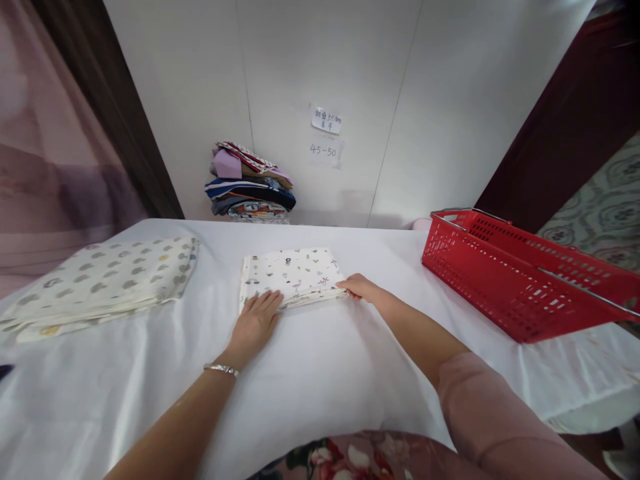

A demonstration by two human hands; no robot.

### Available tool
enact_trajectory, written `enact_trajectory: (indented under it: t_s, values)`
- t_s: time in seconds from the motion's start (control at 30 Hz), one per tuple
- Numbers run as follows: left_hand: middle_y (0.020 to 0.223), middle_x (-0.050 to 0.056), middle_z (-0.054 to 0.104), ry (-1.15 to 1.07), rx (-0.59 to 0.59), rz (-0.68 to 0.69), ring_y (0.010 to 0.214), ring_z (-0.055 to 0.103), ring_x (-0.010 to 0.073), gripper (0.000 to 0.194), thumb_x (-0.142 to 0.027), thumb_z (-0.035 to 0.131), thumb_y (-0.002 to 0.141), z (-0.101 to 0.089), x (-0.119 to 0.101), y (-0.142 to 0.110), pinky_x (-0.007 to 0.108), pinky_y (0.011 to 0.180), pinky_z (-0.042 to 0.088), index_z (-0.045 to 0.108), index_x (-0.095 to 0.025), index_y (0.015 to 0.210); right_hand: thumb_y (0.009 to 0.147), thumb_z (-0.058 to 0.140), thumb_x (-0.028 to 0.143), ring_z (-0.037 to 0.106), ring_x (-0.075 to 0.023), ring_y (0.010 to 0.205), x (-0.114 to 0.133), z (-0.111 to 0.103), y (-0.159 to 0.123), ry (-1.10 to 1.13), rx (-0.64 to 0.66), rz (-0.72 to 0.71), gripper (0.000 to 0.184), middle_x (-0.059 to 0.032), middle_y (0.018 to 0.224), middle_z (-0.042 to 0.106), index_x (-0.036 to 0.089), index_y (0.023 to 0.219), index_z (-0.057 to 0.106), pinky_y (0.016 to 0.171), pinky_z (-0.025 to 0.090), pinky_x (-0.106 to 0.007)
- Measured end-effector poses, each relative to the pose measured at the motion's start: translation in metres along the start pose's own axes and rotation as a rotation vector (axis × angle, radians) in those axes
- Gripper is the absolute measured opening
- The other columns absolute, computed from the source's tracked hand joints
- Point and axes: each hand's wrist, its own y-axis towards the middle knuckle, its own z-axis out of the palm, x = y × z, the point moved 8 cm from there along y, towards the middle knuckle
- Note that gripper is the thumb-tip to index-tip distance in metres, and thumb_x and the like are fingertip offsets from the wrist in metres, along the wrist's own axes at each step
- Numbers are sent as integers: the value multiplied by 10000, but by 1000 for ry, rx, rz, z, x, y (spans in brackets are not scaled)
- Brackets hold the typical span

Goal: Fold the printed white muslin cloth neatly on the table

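A folded white cloth with small printed figures lies in the middle of the table. My left hand rests flat on its near left corner, fingers stretched out and pressed lightly together. At the near right corner my right hand pinches the cloth's edge between thumb and fingers. Several layers show along the near fold. To the left lies another folded white cloth with grey cloud-like shapes, touched by neither hand.
A red plastic basket with metal handles stands on the table's right side. Behind the far edge rises a stack of folded clothes against the white wall. Paper notes are stuck there. The table has a white cover.
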Motion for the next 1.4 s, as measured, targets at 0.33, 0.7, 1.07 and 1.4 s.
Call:
enact_trajectory:
  t_s: [0.33,0.7,1.07,1.4]
  values:
    - [1080,44,654,-82,-71,-224,1097,519,222,315,-335,378,883,-19,17,-5,405,935,366,657,-213,965,670,656,406,382,-77,307,-13,3,-5,-103,-13,51,332,47,337,409,160,532,481,318,246,-193]
    - [1102,93,573,-278,-170,-820,922,568,192,319,-331,513,777,-19,76,-29,301,800,433,577,-158,1037,645,669,355,414,-94,350,-5,5,-5,-160,-59,5,246,44,403,443,152,646,529,346,260,-203]
    - [855,33,655,-712,224,-842,718,607,158,406,-316,546,714,2,2,-48,235,617,425,526,-177,1095,643,579,292,560,-116,503,-31,-44,-11,43,-119,-90,148,19,548,563,173,717,529,507,465,-217]
    - [922,34,651,-407,16,-689,732,600,147,274,-306,483,776,-28,38,-33,253,677,458,629,-192,978,719,502,366,559,-227,948,15,-56,-57,-150,-442,-639,336,-93,1028,626,165,966,607,799,437,-336]
